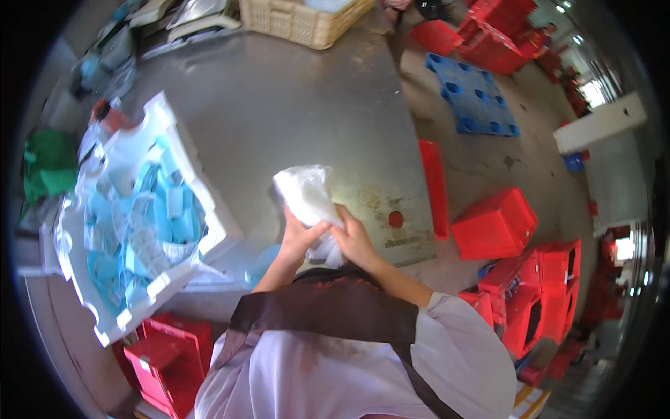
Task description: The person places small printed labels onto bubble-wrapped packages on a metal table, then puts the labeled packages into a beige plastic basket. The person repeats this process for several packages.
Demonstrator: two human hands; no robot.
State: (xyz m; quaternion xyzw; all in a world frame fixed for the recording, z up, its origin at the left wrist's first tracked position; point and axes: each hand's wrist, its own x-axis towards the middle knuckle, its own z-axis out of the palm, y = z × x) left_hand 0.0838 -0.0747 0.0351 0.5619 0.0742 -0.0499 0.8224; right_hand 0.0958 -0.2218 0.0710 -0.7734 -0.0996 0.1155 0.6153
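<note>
A clear plastic bag with white contents (308, 193) is held over the metal table (261, 105), close to its near edge. My left hand (299, 235) grips the bag's lower left side, its thumb pointing towards the other hand. On the lower right, my right hand (353, 235) closes around the gathered part of the bag, and loose crumpled plastic hangs below the fingers. What exactly is in the bag cannot be told. To the left lies a white foam box (222, 233) holding light blue pieces and clear film.
A beige plastic crate (293, 23) stands at the table's far edge. On the floor to the right are a blue pallet (473, 94), a red crate (494, 225) and stacked red crates (557, 267). Another red crate (170, 361) stands below the foam box.
</note>
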